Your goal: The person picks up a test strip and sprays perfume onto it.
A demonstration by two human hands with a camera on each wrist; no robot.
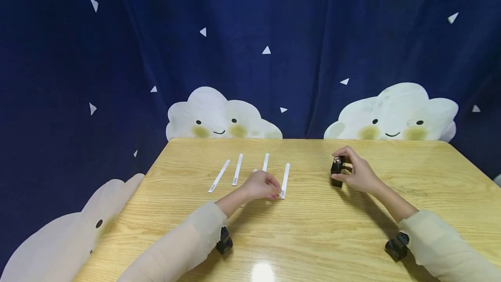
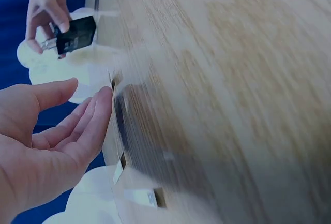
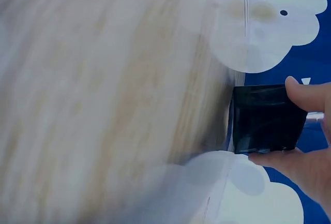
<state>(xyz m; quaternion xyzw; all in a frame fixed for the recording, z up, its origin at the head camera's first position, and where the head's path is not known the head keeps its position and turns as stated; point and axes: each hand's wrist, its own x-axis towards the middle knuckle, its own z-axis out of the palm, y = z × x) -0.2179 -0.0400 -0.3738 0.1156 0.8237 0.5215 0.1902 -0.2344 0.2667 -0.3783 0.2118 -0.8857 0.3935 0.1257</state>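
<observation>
My right hand [image 1: 361, 176] grips a black square bottle [image 1: 335, 175] with a silver spray neck, which looks like a perfume bottle. Thumb and fingers lie on opposite sides of it in the right wrist view, where its dark face [image 3: 266, 123] shows, upright and close over the tabletop. My left hand [image 1: 260, 186] hovers low over the table, fingertips right at the printed lower end of the rightmost white paper strip [image 1: 286, 175]. A gap separates thumb and fingers in the left wrist view. Another strip [image 1: 265, 163] is partly hidden behind this hand.
Two more white paper strips, one slanted [image 1: 219, 176] and one straighter [image 1: 237, 169], lie left of my left hand. The wooden table [image 1: 305, 238] ends at a dark blue curtain [image 1: 242, 21] with cloud shapes. Black wrist cameras hang below both sleeves.
</observation>
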